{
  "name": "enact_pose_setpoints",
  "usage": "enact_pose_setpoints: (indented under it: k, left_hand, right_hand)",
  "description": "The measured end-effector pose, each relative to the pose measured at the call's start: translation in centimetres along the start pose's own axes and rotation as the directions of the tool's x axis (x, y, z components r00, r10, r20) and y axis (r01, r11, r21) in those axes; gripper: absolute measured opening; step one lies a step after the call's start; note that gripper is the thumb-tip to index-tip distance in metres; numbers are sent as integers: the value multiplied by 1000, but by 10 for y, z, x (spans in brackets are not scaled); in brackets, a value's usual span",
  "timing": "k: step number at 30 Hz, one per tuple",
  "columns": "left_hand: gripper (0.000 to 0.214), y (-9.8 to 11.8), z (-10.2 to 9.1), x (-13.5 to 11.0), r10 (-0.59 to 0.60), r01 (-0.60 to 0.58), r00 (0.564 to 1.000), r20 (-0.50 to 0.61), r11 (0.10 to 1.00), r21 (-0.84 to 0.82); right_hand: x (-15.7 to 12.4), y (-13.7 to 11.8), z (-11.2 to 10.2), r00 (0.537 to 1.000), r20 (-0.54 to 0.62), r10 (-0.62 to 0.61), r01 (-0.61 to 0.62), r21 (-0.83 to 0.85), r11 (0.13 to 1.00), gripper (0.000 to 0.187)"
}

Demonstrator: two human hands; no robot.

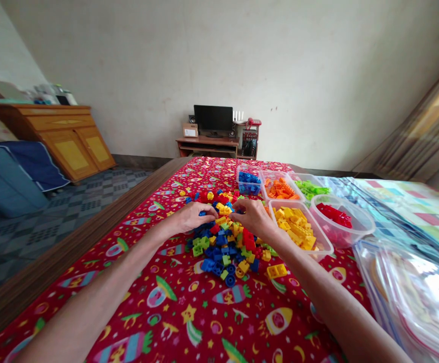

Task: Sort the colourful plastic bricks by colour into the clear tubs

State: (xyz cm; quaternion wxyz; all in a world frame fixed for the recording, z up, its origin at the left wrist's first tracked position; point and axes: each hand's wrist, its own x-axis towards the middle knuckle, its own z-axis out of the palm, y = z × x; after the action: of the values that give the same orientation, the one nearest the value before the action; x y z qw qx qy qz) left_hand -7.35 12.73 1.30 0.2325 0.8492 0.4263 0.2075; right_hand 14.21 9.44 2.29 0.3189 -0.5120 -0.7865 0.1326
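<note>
A loose heap of toy building bricks [225, 242] in blue, yellow, red and green lies on the red patterned cloth [181, 312]. My left hand [191, 218] reaches over the heap's left side, fingers curved and thumb apart, with blue showing in the gap. From the right comes my right hand [255, 218], bent over the heap's upper part, thumb and forefinger apart. Between the two hands are yellow bricks [224, 208]. I see no brick clearly gripped in either hand. A single yellow brick [277, 271] rests apart from the heap, near my right forearm.
Clear plastic tubs on the right hold blue bricks [249, 184], orange bricks [280, 189], green bricks [310, 189], yellow bricks [295, 227] and red bricks [334, 216]. Clear plastic bags [412, 297] lie at the right. A monitor [213, 118] stands on a desk by the wall.
</note>
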Motion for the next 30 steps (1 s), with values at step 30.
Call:
enact_pose_setpoints:
  k: [30]
  left_hand:
    - [30,-12,14,-2,-91,42,989,113,925,377]
  right_hand:
    - [-26,-29,1,843,528,-104,401,-486,777,30]
